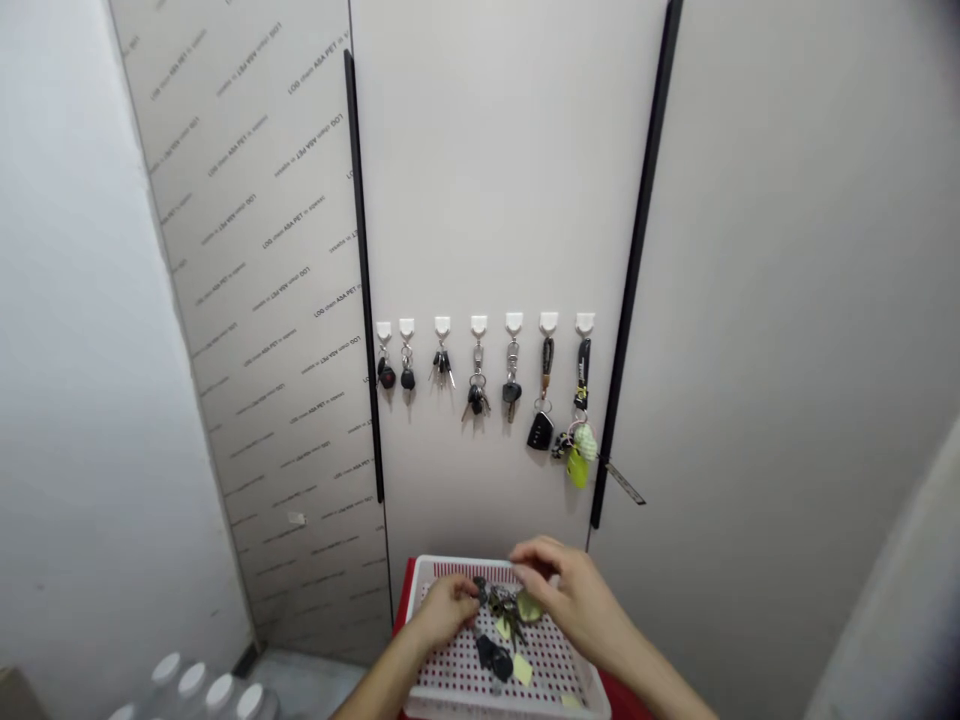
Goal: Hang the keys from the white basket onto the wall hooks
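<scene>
A white perforated basket [450,680] sits on a red surface [405,590] below me and holds key bunches with yellow-green tags. My left hand [442,612] is closed in a pinch on a dark key bunch [501,606] over the basket. My right hand [570,595] curls over the same bunch from the right, fingertips closed on it near a green tag [529,606]. A second black key fob [495,658] lies loose in the basket beneath.
On the white panel ahead, a row of several white hooks [478,324] each carries keys or a fob, the rightmost with a green tag [577,465]. Black vertical strips [637,240] frame the panel. White bottle caps [202,690] stand at lower left.
</scene>
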A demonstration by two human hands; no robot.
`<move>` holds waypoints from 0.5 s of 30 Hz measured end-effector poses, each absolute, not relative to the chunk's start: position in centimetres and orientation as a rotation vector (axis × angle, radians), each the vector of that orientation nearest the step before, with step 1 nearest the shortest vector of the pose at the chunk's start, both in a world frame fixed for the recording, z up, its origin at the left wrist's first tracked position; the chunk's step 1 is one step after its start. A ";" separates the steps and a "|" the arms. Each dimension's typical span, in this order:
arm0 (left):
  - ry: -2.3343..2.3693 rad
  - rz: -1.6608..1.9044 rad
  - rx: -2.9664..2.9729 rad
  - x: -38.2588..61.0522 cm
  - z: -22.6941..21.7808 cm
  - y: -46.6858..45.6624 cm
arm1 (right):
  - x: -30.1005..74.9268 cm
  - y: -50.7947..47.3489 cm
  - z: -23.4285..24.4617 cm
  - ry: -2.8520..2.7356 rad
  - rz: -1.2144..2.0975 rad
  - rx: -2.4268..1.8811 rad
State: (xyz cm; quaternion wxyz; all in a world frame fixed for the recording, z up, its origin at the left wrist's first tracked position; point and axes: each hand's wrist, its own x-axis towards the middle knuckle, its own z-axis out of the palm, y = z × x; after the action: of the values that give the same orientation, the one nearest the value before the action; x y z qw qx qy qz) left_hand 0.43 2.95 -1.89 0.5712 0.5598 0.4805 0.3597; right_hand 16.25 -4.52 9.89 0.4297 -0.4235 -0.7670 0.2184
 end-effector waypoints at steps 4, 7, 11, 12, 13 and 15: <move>1.200 0.849 1.359 0.5 -2.1 2.8 | 17.9 -2.5 4.7 -1.756 0.261 -1.184; 1.210 0.829 1.403 0.6 -2.8 2.8 | 19.6 -2.5 1.0 -1.773 0.199 -1.306; 1.160 0.864 1.357 0.9 -1.5 3.1 | 19.6 -2.0 1.8 -1.807 0.254 -1.402; 1.124 0.920 1.323 1.1 -0.2 3.2 | 19.3 -1.7 3.0 -1.802 0.325 -1.396; 1.069 0.993 1.288 1.3 1.6 3.2 | 19.0 -1.4 4.6 -1.789 0.424 -1.364; 0.862 1.183 1.238 1.7 6.6 2.9 | 18.2 -0.9 8.6 -1.733 0.674 -1.204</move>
State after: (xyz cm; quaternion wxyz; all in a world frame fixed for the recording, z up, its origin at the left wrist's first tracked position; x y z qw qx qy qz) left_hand 1.72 2.87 6.57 0.5746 0.5284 0.3680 0.5052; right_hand 18.17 -0.87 8.58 0.4469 -0.4864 -0.6997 0.2723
